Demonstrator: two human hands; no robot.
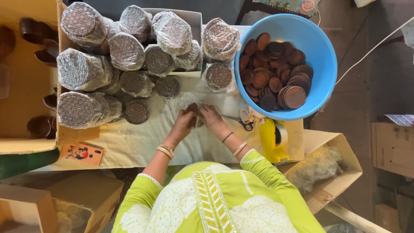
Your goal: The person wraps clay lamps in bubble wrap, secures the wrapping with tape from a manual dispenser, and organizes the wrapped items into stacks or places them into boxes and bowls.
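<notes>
Both my hands meet at the table's middle over a small brown wooden disc stack [193, 108] partly inside clear plastic wrap [184, 100]. My left hand [183, 122] grips it from the left, fingers closed around it. My right hand [211, 117] holds it from the right. Most of the stack is hidden by my fingers. Each of my wrists carries bangles, and my sleeves are lime green.
A blue tub [321, 77] of brown wooden discs stands at the right. Several plastic-wrapped disc stacks [125, 51] lie piled at the back left, some in a white box [196, 19]. Scissors [246, 125], a yellow tape dispenser [271, 138] and cardboard boxes [332, 172] sit nearby.
</notes>
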